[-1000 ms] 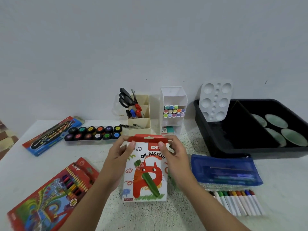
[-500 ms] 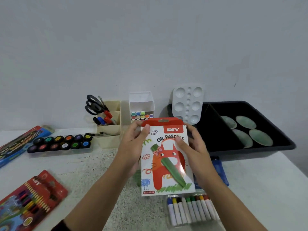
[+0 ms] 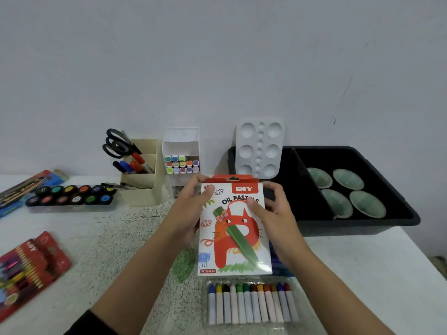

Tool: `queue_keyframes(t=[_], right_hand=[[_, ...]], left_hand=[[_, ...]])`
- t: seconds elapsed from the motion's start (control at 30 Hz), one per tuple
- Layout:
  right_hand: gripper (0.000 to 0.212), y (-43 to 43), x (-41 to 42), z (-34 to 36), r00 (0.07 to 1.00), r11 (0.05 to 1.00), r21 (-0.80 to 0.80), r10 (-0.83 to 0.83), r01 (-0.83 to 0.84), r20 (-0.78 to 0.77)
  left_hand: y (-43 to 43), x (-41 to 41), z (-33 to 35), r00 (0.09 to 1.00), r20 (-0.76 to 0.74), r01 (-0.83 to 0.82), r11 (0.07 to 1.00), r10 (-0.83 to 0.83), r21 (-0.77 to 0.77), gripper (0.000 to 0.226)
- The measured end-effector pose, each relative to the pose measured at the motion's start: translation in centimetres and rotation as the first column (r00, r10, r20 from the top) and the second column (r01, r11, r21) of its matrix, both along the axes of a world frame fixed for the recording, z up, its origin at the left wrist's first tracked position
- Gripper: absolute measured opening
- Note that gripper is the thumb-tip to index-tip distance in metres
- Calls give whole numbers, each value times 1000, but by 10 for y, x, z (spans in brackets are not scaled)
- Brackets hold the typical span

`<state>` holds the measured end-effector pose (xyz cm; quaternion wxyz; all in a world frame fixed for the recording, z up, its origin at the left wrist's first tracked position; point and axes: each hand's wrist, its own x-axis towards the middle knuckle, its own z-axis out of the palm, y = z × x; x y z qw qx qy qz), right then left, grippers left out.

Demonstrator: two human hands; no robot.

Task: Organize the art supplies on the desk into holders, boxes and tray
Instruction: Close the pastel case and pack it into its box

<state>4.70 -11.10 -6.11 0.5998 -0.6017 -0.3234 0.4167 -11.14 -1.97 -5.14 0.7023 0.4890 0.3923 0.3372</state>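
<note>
White wall is standing behind a speckled desk (image 3: 92, 240), and I am going over it from the left side. At the left edge one blue pencil box (image 3: 26, 187) and one red pack of coloured pencils (image 3: 29, 267) are lying flat, and next to them a set of paint pots (image 3: 72, 195) is showing twelve pots in two rows of six. One beige holder (image 3: 140, 189) is keeping scissors (image 3: 116, 144) and some markers, and one white holder (image 3: 181, 143) is showing about thirteen coloured caps. In the middle the left hand (image 3: 186, 213) and the right hand (image 3: 274, 213) are gripping the oil pastels box (image 3: 234, 233) by its two upper edges, each thumb pressing on the front, fingers curled behind. One second ago this box was standing on the desk before the holders; now it is being held up in the air, near the left corner of the black tray (image 3: 350, 228). So I am judging that it is travelling to the tray and is not yet put away. Below it one clear pack of twelve markers (image 3: 251, 303) is lying, and a blue pouch (image 3: 278, 264) is mostly hiding behind the box. One white palette (image 3: 260, 148) with six big wells is leaning at the tray, and four green dishes (image 3: 346, 189) are sitting in its right compartment.
</note>
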Motion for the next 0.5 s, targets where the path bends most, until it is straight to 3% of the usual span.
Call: queue_keyframes(t=[0.37, 0.5], right_hand=[[27, 2, -8, -3, 995, 998, -25, 59, -61, -82], [19, 2, -17, -4, 992, 996, -49, 76, -81, -98]], left_hand=[[2, -11, -8, 998, 18, -55, 996, 56, -65, 17], [2, -21, -15, 998, -20, -64, 995, 63, -81, 30]])
